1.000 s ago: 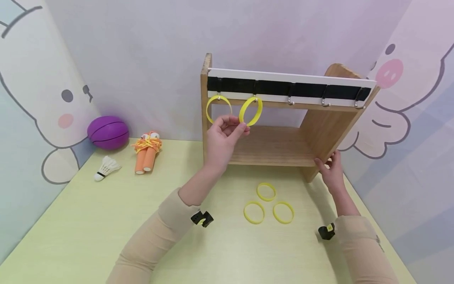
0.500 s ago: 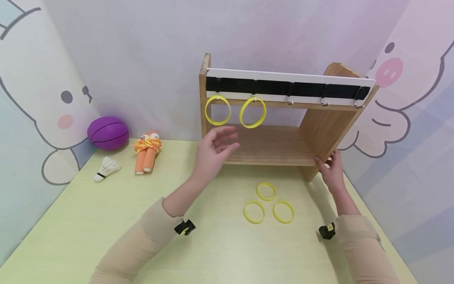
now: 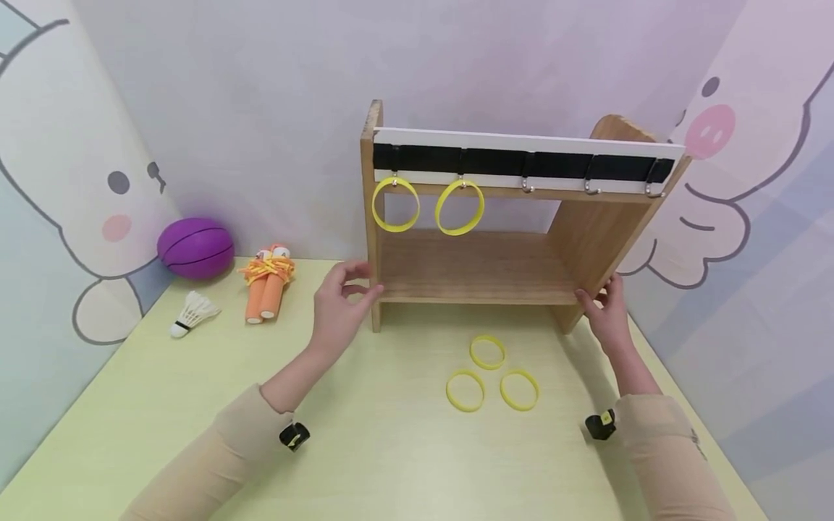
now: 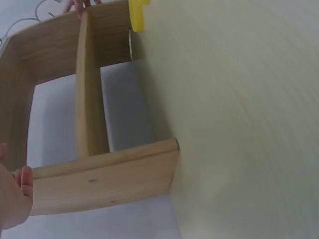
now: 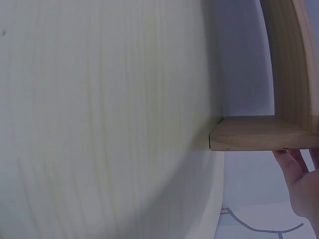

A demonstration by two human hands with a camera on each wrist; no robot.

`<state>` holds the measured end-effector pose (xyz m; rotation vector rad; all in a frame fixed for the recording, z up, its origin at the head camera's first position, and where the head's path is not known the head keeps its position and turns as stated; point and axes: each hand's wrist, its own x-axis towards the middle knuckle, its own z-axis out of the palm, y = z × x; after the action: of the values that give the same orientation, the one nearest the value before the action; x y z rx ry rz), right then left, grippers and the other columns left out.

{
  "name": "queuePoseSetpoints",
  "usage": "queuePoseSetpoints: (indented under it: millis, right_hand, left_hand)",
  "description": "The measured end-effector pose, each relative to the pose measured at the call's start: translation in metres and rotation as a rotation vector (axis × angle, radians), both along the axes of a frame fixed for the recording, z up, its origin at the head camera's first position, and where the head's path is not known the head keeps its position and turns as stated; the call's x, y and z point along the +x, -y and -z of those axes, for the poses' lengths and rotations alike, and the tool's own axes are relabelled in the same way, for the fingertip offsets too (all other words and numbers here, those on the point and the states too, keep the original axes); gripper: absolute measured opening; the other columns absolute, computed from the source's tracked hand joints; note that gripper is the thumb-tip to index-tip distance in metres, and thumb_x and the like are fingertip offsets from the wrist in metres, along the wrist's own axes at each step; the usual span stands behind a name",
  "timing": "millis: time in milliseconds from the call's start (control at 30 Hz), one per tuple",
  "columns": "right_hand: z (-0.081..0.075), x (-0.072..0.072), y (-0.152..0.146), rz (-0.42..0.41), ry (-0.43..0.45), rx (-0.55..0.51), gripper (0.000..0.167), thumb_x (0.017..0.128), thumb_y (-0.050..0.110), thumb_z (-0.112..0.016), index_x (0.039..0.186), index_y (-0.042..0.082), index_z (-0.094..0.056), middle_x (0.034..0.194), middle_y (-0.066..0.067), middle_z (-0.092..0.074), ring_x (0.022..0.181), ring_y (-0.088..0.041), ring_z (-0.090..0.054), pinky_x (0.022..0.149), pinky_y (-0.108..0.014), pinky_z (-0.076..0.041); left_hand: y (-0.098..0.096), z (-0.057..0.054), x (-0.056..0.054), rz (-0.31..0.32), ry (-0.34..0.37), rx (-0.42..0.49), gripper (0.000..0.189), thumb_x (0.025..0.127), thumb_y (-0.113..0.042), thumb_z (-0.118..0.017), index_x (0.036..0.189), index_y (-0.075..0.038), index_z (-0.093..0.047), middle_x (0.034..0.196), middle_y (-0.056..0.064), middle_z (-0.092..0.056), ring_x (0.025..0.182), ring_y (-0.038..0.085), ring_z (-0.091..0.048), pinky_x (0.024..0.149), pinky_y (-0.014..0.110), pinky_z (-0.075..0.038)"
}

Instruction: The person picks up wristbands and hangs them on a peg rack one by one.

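**Wooden rack [image 3: 482, 268], long axis left to right**

We judge that everything turns on how the rack lies to the hands: it stands upright on the far part of the table [image 3: 365, 449], its long axis running left to right between them. The left hand [image 3: 342, 300] is nearer the left panel [image 3: 371, 159], the right hand [image 3: 607, 311] the right panel [image 3: 589, 231]. The left hand is half-curled, thumb and fingers apart about the panel's front edge; we cannot tell whether it has taken hold. The right hand grips the right panel low down, thumb in front, fingers against the outer face.

On the near side of the rack, between the forearms, 3 loose rings [image 3: 466, 410] lie flat and apart on the table, while 2 hung rings [image 3: 459, 233] dangle from the leftmost 2 of 5 hooks [image 3: 591, 189].

We see brown wood grain on the rack, slim yellow rings with a smooth look, shiny metal hooks and a black strip [image 3: 495, 161] on a white board [image 3: 521, 138]. Far left sit a rounded purple ball [image 3: 195, 248], a rope with orange cylindrical handles [image 3: 270, 297] and a white, cone-shaped shuttlecock [image 3: 195, 311].
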<state>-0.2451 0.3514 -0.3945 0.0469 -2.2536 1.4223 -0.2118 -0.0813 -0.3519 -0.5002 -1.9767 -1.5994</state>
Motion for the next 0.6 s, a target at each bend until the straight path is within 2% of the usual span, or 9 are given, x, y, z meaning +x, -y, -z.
queuePoseSetpoints:
  millis: [100, 167, 200, 300, 400, 500, 600]
  right_hand:
    - [0.001, 0.000, 0.001, 0.000, -0.004, 0.005, 0.055, 0.090, 0.001, -0.057, 0.137, 0.003, -0.029, 0.121, -0.011, -0.044, 0.085, -0.007, -0.049, 0.062, -0.012, -0.050]
    - [0.000, 0.000, 0.001, -0.002, -0.009, 0.004, 0.054, 0.090, 0.001, -0.058, 0.136, 0.002, -0.029, 0.120, -0.009, -0.044, 0.085, -0.007, -0.049, 0.062, -0.012, -0.049]
    - [0.000, 0.000, 0.002, -0.003, -0.010, 0.003, 0.054, 0.090, 0.000, -0.058, 0.136, 0.002, -0.029, 0.120, -0.009, -0.044, 0.085, -0.007, -0.049, 0.062, -0.011, -0.049]
    - [0.000, -0.001, 0.001, -0.011, -0.015, -0.005, 0.055, 0.090, 0.000, -0.058, 0.136, 0.002, -0.029, 0.120, -0.008, -0.044, 0.085, -0.008, -0.049, 0.062, -0.011, -0.049]
    - [0.005, -0.005, -0.003, -0.019, -0.008, -0.014, 0.055, 0.090, 0.002, -0.058, 0.137, 0.004, -0.029, 0.121, -0.006, -0.044, 0.087, -0.008, -0.049, 0.062, -0.012, -0.049]
    - [0.012, -0.011, -0.010, -0.019, 0.014, -0.014, 0.053, 0.091, 0.008, -0.059, 0.137, 0.012, -0.032, 0.119, 0.003, -0.043, 0.089, -0.006, -0.049, 0.064, -0.012, -0.050]
    - [0.017, -0.013, -0.018, -0.025, 0.034, 0.010, 0.053, 0.091, 0.012, -0.060, 0.137, 0.017, -0.033, 0.115, 0.011, -0.042, 0.090, -0.004, -0.049, 0.065, -0.012, -0.050]
  left_hand:
    - [0.008, 0.004, 0.000, -0.055, 0.033, -0.052, 0.031, 0.078, 0.006, -0.072, 0.104, 0.011, -0.056, 0.098, 0.023, -0.061, 0.089, 0.036, -0.062, 0.072, 0.029, -0.056]
    - [0.012, 0.008, -0.004, -0.071, 0.074, -0.088, 0.031, 0.078, 0.004, -0.072, 0.103, 0.009, -0.055, 0.097, 0.021, -0.061, 0.087, 0.036, -0.063, 0.071, 0.028, -0.056]
    - [0.014, 0.011, -0.007, -0.066, 0.097, -0.100, 0.032, 0.078, 0.003, -0.072, 0.104, 0.009, -0.054, 0.097, 0.021, -0.061, 0.088, 0.036, -0.063, 0.072, 0.032, -0.056]
    - [0.019, 0.023, -0.021, -0.009, 0.159, -0.107, 0.042, 0.078, 0.001, -0.073, 0.113, 0.008, -0.051, 0.106, 0.022, -0.058, 0.096, 0.040, -0.060, 0.077, 0.044, -0.055]
    - [0.023, 0.042, -0.041, 0.058, 0.196, -0.113, 0.055, 0.079, -0.004, -0.074, 0.126, 0.004, -0.046, 0.120, 0.021, -0.054, 0.106, 0.041, -0.057, 0.082, 0.055, -0.052]
    - [0.023, 0.056, -0.058, 0.089, 0.213, -0.138, 0.064, 0.080, -0.011, -0.075, 0.135, -0.004, -0.042, 0.132, 0.015, -0.049, 0.114, 0.035, -0.055, 0.085, 0.050, -0.053]
    - [0.020, 0.062, -0.068, 0.095, 0.214, -0.168, 0.069, 0.081, -0.012, -0.074, 0.140, -0.011, -0.039, 0.138, 0.010, -0.046, 0.117, 0.031, -0.054, 0.083, 0.041, -0.056]
